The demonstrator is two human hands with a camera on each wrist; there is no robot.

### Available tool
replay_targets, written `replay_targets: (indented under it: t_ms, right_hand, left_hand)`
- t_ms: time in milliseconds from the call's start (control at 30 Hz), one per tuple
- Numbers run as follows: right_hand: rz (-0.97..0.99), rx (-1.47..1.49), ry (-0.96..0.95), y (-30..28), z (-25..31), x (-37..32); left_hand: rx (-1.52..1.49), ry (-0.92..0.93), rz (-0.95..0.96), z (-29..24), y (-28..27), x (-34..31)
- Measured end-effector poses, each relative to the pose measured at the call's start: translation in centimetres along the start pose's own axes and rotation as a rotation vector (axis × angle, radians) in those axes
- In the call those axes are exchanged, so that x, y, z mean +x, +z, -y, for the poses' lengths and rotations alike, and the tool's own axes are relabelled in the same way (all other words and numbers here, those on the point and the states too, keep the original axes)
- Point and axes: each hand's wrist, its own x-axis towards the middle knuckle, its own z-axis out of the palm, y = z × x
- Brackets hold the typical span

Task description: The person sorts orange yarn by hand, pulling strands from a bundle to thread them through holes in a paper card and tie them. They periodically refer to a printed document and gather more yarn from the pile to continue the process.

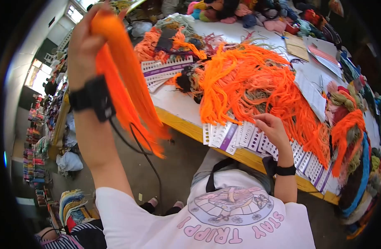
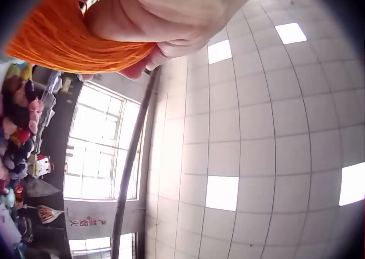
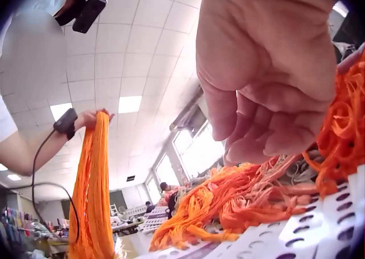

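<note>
Raised at the upper left of the head view, my left hand (image 1: 86, 41) grips a long orange yarn hank (image 1: 124, 87) that hangs down beside the table. In the left wrist view the orange strands (image 2: 85, 48) loop under the curled fingers. My right hand (image 1: 271, 128) is above the table's near edge, close to the front of a large pile of orange yarn (image 1: 256, 79). The right wrist view shows that hand (image 3: 265, 82) with loosely bent fingers and nothing held in them, above cards with holes (image 3: 285, 236).
Punched cards (image 1: 252, 139) line the table's yellow edge (image 1: 178, 126). Papers (image 1: 310, 93) lie right of the pile, and coloured yarn bundles (image 1: 277, 25) sit at the back. A black cable (image 1: 151, 166) hangs from the left wrist. A pole (image 2: 134, 150) shows in the left wrist view.
</note>
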Motion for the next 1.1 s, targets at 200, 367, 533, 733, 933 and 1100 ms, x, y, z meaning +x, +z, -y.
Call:
replay_targets:
  t_ms: [200,367,533,733,933,1100]
  right_hand:
    - [0.044,0.085,-0.013,0.3,0.9,-0.3]
    - [-0.094,0.262,-0.296,1.4,4.7,0.8]
    - [-0.165,0.405,-0.263,1.9,8.0,2.0]
    - [-0.054,0.482,-0.199,1.6,6.9,1.9]
    - [-0.073,0.676,-0.240,1.3,6.8,1.1]
    - [-0.108,0.619,-0.171,2.1,6.3,1.4]
  left_hand:
    - [-0.717,-0.210,-0.153,-2.9,8.0,7.7]
    - [-1.039,-0.680,0.107,0.8,19.1,1.2]
    - [-1.093,-0.754,0.199,1.9,25.3,-4.8]
    - [-1.008,-0.735,0.264,0.6,26.9,-6.6]
    - [-1.109,-0.809,0.142,0.4,27.0,-7.3]
    - [-1.219,-0.836,0.017,1.0,26.5,-8.1]
